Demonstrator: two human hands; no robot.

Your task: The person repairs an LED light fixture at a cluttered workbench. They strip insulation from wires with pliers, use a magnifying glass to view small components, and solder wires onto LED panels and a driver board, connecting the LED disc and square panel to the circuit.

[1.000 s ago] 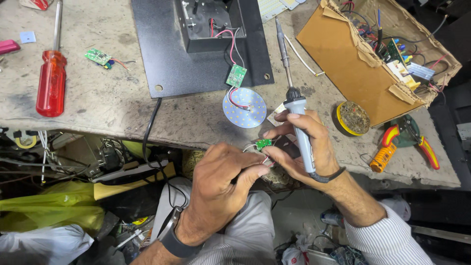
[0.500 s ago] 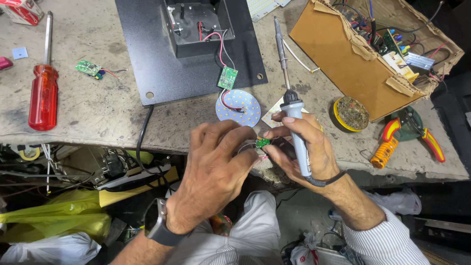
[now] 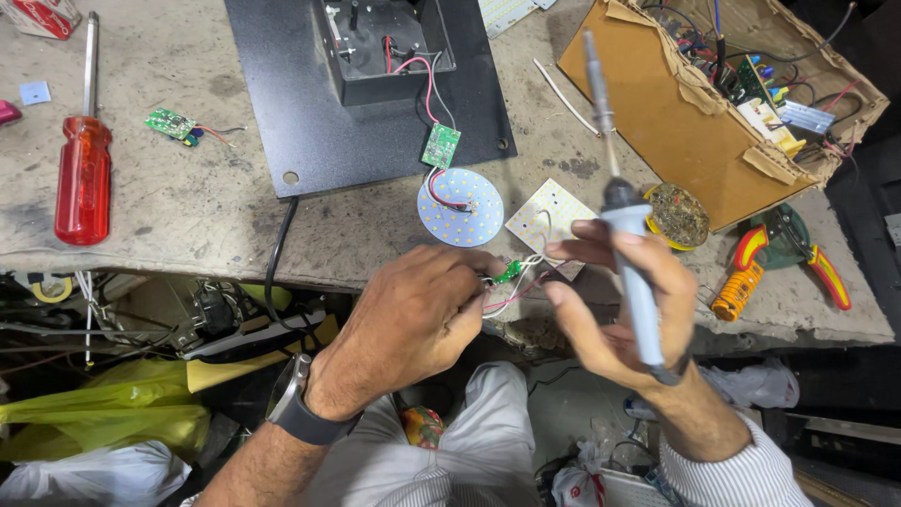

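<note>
My left hand [image 3: 413, 319] pinches a small green circuit board [image 3: 508, 273] with white and red wires at the bench's front edge. My right hand [image 3: 615, 300] grips a grey soldering iron [image 3: 619, 225], its metal tip pointing away toward the back of the bench, fingers spread beside the wires. Just behind the hands lie a round white LED disc [image 3: 462, 208] and a square white LED panel [image 3: 552, 222]. Red wires run from the disc to a second green board [image 3: 440, 145] on the black metal plate [image 3: 319, 122].
A red-handled screwdriver [image 3: 83, 169] and a small green board [image 3: 171, 124] lie at the left. A cardboard box [image 3: 723, 103] of wires and parts stands back right, with a tin of solder residue [image 3: 678, 214] and orange-handled cutters [image 3: 779, 258] near it. Yellow bags [image 3: 103, 404] sit under the bench.
My right hand has pulled right, away from the small board, with its fingers opening out; the iron now stands more upright. My left hand still holds the board and wires.
</note>
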